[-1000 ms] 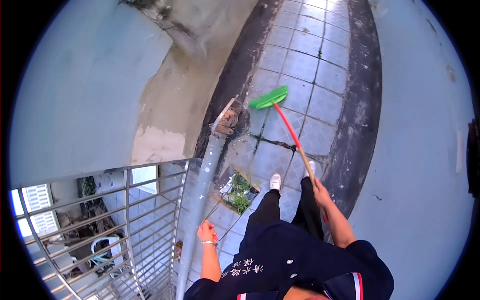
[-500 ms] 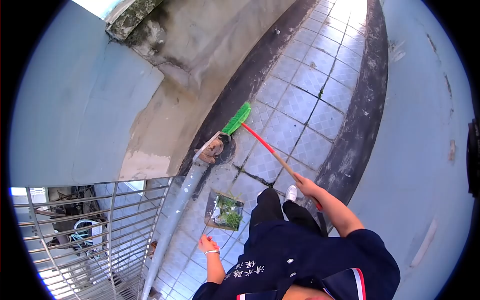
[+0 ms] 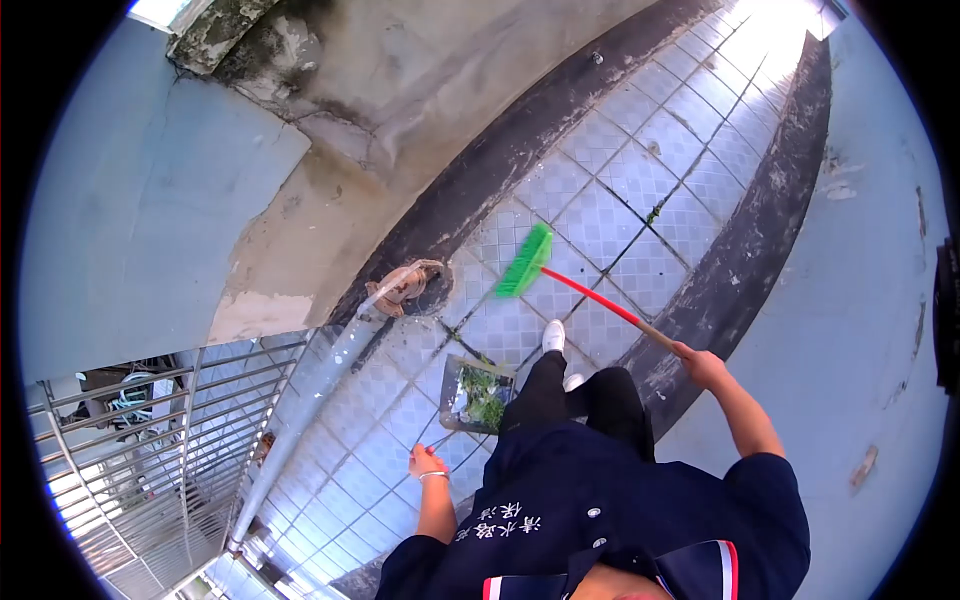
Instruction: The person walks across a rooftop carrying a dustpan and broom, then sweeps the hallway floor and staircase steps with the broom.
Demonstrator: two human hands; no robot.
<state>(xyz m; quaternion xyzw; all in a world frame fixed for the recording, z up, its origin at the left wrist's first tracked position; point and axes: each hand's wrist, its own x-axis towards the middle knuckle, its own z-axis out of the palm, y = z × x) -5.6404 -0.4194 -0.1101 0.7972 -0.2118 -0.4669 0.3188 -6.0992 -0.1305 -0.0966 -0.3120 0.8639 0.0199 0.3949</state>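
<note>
Tiled floor runs off toward bright light at the far end, dark band along its edge, pale blue wall on the right. Green-headed broom is out ahead of the feet, bristles facing left, red and wood-coloured shaft slanting back to the person. Can't tell if the bristles touch the tile. Right hand is closed round the shaft. Left hand, band on wrist, hangs low by the dustpan, fingers curled; grip not readable, can't confirm it has hold of anything. Pan sits near the left foot, apart from the broom head, green leafy bits inside. So some debris looks collected already, no read on how much is left overall. Small green growth shows in a tile joint further up, past the broom head; a few dark specks out there too. White shoe is just beside the broom's working area. Further left: grey pipe with a rusty fitting at its upper end, then metal railing, stained, patched plaster above.
</note>
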